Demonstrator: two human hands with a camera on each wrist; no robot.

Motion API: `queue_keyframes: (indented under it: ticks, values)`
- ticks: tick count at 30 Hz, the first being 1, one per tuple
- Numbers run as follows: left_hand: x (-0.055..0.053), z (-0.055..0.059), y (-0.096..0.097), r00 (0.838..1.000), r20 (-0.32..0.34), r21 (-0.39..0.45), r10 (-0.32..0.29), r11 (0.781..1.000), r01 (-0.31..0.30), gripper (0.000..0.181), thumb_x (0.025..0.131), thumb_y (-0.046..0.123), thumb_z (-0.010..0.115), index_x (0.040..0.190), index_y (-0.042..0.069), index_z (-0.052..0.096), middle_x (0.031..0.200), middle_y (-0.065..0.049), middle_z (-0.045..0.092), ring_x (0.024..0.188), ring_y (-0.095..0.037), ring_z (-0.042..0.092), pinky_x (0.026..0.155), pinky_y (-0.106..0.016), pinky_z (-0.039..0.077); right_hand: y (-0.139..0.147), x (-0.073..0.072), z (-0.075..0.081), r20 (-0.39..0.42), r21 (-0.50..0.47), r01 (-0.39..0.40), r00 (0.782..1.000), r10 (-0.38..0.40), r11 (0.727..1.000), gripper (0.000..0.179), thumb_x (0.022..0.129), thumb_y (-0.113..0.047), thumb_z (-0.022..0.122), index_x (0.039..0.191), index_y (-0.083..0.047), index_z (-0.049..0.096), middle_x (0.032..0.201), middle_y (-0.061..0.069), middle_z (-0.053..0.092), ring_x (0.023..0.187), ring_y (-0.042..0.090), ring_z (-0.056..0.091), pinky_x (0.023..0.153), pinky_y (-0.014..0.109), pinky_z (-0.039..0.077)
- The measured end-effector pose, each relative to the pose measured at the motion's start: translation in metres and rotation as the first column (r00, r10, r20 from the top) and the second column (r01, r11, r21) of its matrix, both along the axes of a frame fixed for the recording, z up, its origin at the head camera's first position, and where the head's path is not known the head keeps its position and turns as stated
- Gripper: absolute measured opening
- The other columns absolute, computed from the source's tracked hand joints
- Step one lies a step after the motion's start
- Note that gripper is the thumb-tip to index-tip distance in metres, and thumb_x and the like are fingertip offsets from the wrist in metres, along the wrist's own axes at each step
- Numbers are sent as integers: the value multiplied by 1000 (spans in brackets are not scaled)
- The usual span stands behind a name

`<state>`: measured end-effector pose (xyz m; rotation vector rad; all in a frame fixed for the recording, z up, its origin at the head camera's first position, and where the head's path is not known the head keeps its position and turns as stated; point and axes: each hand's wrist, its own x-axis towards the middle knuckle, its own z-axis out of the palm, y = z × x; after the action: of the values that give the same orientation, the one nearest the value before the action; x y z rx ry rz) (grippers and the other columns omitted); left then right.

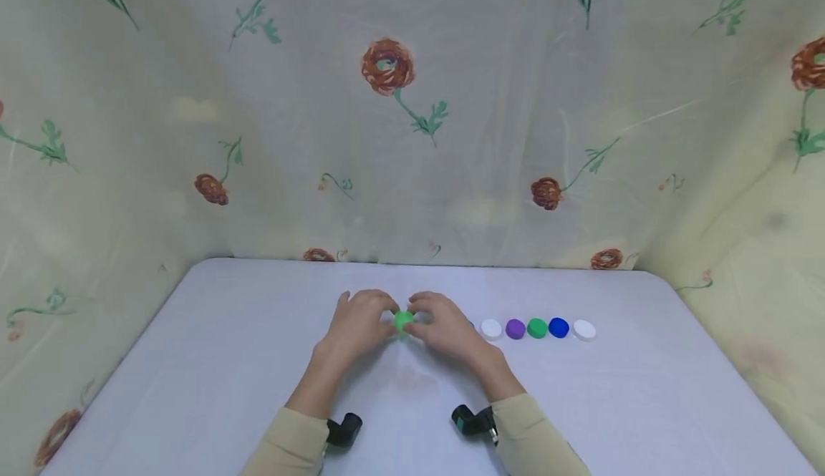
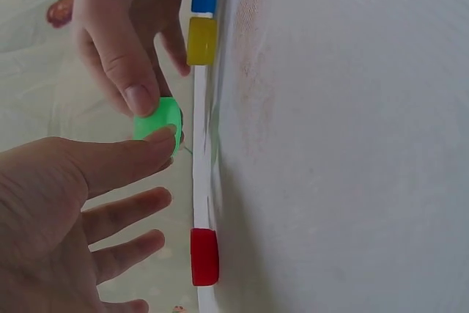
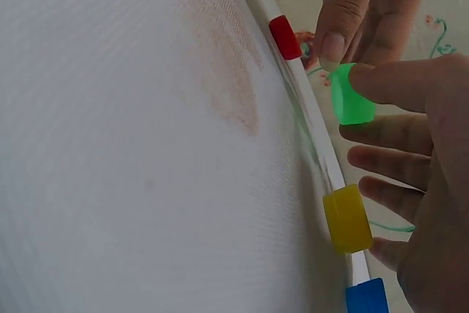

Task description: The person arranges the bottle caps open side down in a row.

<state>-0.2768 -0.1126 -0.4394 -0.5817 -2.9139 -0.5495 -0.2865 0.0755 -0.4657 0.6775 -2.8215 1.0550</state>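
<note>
A light green bottle cap (image 1: 403, 320) is held up between both hands over the table. My left hand (image 1: 357, 327) pinches one side of it, thumb toward me, the other fingers loosely spread. From the opposite side, my right hand (image 1: 451, 329) pinches it too, as the right wrist view shows, its thumb across the face of the cap. A red cap (image 2: 205, 256) stands on the table near the left hand. Close to the right hand are a yellow cap (image 3: 348, 219) and a blue cap (image 3: 366, 297), mostly covered by that hand in the head view.
To the right, a row of caps continues along the white table (image 1: 213, 376): white (image 1: 491, 329), purple (image 1: 515, 329), green (image 1: 537, 328), blue (image 1: 558, 328) and another white one (image 1: 584, 330). A flowered curtain (image 1: 477, 139) hangs behind the table and along its sides.
</note>
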Motion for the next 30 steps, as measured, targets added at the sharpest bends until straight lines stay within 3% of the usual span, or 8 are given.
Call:
queue_keyframes:
  ticks: [6, 17, 25, 30]
  values:
    - [3, -1, 1, 1000, -5, 6, 6, 1000, -6, 20, 83, 28, 80, 101, 21, 78, 119, -1, 73, 122, -28, 62, 107, -73, 32, -1, 1, 2, 41, -25, 15, 999, -14, 1000, 20, 90, -30, 69, 93, -11, 73, 134, 12, 63, 136, 32, 50, 116, 48, 36]
    - [6, -6, 1, 998, -49, -50, 28, 998, -31, 23, 83, 34, 80, 102, 22, 79, 116, 0, 74, 119, -28, 64, 107, -71, 33, -1, 2, 0, 99, -54, 32, 995, -26, 998, 26, 92, -31, 66, 99, -7, 76, 136, 13, 62, 136, 35, 50, 116, 50, 35]
    - [6, -5, 2, 997, -43, -49, 57, 997, -59, 23, 86, 41, 75, 98, 23, 80, 113, 1, 75, 117, -27, 65, 108, -70, 33, 0, 1, 3, -20, 20, 0, 1000, 0, 1000, 27, 95, -24, 61, 108, -5, 75, 131, 13, 66, 132, 32, 54, 114, 48, 38]
    - [5, -3, 4, 997, -25, -39, 67, 997, -68, 23, 88, 41, 73, 99, 21, 80, 112, 1, 75, 116, -28, 65, 108, -69, 33, 1, 1, 6, -60, 64, -11, 998, 14, 998, 23, 93, -22, 65, 105, -6, 76, 129, 11, 67, 130, 32, 56, 113, 48, 40]
